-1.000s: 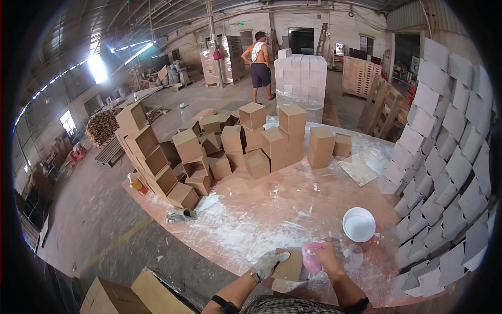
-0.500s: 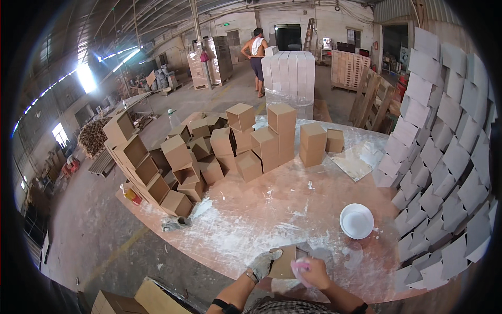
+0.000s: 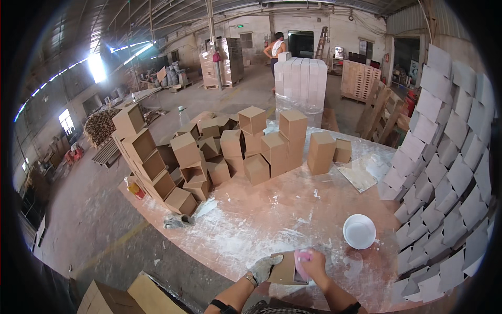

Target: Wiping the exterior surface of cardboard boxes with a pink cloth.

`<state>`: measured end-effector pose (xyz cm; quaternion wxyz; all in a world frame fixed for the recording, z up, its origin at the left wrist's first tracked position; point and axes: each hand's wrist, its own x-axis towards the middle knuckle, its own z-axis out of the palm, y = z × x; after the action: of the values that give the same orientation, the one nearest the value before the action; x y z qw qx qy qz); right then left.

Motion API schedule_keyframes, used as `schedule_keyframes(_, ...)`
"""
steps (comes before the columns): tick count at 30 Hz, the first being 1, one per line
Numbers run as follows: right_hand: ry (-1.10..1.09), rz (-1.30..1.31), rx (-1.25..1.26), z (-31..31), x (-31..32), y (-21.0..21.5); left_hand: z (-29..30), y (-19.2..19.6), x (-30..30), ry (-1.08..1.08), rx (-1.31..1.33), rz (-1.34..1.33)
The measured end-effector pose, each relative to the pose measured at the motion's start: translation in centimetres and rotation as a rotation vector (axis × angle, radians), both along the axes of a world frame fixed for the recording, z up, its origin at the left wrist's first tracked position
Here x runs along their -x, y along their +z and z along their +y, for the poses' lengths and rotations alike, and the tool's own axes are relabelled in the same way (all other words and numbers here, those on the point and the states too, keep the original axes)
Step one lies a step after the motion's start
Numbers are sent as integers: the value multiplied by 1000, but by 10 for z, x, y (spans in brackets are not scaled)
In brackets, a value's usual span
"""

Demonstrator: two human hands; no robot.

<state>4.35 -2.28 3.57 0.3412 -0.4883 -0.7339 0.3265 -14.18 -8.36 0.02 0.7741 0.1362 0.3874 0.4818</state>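
Note:
My left hand [image 3: 264, 268], in a white work glove, grips the left edge of a brown cardboard piece [image 3: 285, 269] lying at the near edge of the table. The bare fingers of my right hand [image 3: 312, 264] press a pink sponge [image 3: 301, 261] onto the right side of that cardboard. A white bowl [image 3: 359, 231] stands on the table just right of and beyond my right hand.
The table [image 3: 272, 209] is smeared with white paste. Brown cardboard boxes [image 3: 251, 146] are piled across its far half. White boxes [image 3: 449, 157] are stacked in a wall at the right. A person [image 3: 275, 49] stands far back. A grey glove [image 3: 178, 221] lies at the table's left edge.
My hands have stayed on the cardboard; the pink sponge has shifted slightly across its right side. The view has tilted a little.

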Motion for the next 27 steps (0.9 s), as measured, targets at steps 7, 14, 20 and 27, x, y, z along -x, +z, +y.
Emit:
schedule_keyframes(7,498,-191,-153,-60,-43,33,2,-12,3,25,14,-61)
schedule_keyframes(14,155,98,-101,-53,-49,-5,-2,-11,10,17,3,-160)
schedule_keyframes(20,236,-137,-169,-72,-35,3,-4,-32,11,-7,-40,-184)
schedule_keyframes(27,113,-113,-354,-67,-63,-85,-12,-32,17,85,7,-93)
